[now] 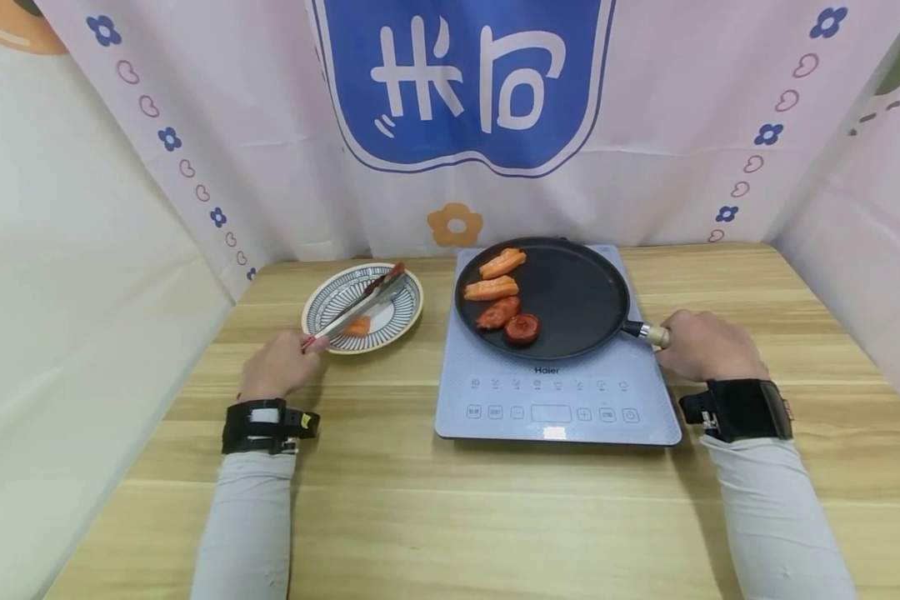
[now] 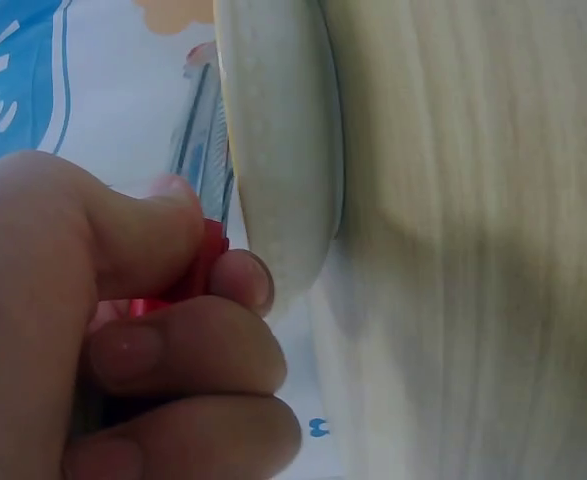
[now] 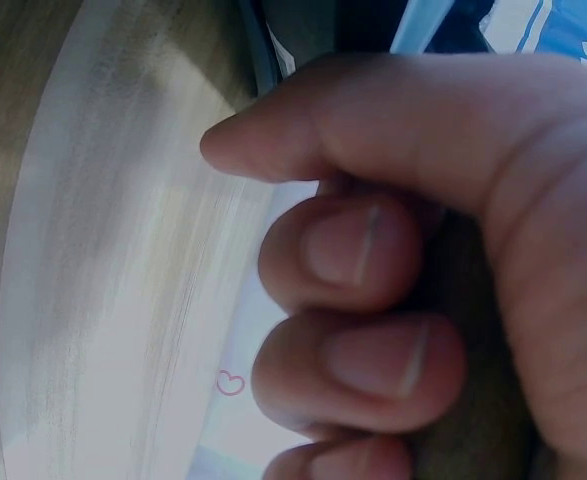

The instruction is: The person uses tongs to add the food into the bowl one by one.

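Note:
My left hand (image 1: 281, 367) grips the red handle end of metal tongs (image 1: 367, 302), as the left wrist view also shows. The tongs lie across a striped plate (image 1: 313, 312), their reddish tips near its far rim. An orange piece of food (image 1: 358, 327) rests on the plate under the tongs. On the right, my right hand (image 1: 708, 346) is curled round the wooden handle (image 1: 656, 335) of a black frying pan (image 1: 570, 292). Along the pan's left side sit two orange strips (image 1: 491, 288), a reddish oblong piece (image 1: 498, 313) and a round red piece (image 1: 522, 329).
The pan stands on a white induction cooker (image 1: 555, 425) with touch buttons along its front. A wooden table (image 1: 495, 525) carries everything. Behind it hangs a printed curtain (image 1: 285, 192), with pale fabric walls (image 1: 67, 250) at both sides.

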{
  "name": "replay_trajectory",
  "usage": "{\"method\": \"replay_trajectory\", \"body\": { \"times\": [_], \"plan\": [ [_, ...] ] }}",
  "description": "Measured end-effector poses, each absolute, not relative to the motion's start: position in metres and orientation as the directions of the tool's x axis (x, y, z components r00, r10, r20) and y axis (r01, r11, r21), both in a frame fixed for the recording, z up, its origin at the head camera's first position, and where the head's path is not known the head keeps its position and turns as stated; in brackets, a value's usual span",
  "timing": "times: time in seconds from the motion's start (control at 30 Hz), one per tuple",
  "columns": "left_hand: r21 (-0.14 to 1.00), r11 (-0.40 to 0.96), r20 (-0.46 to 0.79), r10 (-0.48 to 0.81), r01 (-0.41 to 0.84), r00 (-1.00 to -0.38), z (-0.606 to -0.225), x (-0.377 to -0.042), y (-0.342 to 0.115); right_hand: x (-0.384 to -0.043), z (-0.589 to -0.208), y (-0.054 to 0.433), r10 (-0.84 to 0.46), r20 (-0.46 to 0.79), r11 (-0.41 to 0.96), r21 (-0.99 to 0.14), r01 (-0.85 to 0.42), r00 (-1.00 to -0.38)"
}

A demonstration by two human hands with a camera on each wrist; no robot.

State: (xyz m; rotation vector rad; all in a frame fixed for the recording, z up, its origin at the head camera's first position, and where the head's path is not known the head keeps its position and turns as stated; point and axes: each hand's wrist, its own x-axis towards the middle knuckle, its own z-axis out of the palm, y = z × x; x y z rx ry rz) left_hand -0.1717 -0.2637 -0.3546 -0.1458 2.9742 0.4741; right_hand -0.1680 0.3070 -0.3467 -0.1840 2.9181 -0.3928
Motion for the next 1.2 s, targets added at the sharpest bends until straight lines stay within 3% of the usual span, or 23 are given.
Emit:
{"method": "replay_trajectory", "body": {
  "times": [1.2],
  "plan": [
    [0.314,0.948,-0.015,-0.052,-0.054,-0.999,-0.3556,-0.1753,-0.2597,-0.1677,-0.3455,0.3094,-0.16,-0.185,0.955,-0.279,-0.105,-0.97]
  ]
}}
